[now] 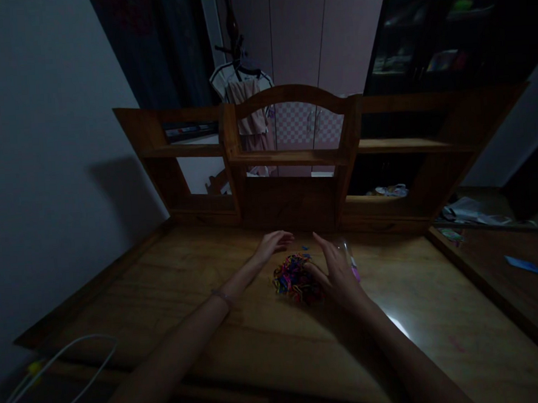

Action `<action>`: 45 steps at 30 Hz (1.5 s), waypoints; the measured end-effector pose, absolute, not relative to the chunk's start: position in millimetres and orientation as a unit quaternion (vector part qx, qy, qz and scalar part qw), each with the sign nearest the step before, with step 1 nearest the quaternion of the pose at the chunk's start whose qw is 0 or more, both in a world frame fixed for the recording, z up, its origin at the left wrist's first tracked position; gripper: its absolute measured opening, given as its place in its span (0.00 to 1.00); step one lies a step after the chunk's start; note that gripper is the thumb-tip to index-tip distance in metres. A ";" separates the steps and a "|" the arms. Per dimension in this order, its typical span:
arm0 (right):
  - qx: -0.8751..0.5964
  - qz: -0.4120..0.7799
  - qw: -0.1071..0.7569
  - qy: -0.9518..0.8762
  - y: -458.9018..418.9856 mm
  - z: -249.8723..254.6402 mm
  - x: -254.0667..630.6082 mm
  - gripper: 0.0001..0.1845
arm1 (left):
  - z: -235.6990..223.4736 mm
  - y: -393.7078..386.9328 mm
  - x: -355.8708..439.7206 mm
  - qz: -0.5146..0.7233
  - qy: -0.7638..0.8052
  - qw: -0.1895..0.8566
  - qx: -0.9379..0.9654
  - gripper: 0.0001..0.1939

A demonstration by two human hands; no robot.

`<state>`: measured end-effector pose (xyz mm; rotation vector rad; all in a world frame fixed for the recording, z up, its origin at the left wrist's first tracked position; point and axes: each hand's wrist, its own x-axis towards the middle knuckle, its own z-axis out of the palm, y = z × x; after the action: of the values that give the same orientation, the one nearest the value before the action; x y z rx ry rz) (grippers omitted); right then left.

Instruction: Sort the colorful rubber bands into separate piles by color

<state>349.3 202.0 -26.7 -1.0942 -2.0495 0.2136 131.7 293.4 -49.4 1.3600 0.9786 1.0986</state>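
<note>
A loose pile of small multicoloured bands [295,279], which look like hair ties, lies on the wooden desk [242,355]. My left hand [274,244] is just beyond the pile's left side, fingers stretched out and nothing visible in it. On the right, my right hand [334,270] hovers at the pile's edge with thumb and fingers apart; its thumb side overlaps some bands, and I cannot tell whether it touches them. One small blue-green band [305,248] lies apart behind the pile. Partly hidden behind my right hand is a clear plastic item with a purple part [355,272].
A wooden shelf unit [289,158] stands along the desk's far edge. White cable [77,341] loops at the lower left. A blue packet [522,264] lies on the lower surface at right. Clothes hang from a coat stand [232,30] behind.
</note>
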 end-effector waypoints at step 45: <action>-0.465 0.160 0.424 -0.760 202.5 -37.2 346.7 0.19 | -64.9 313.0 3.6 0.331 0.650 0.055 0.682 0.04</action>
<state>346.7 202.5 -37.2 -1.1643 -1.9023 0.4014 3.6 313.0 -64.9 2.0696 1.9725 1.0053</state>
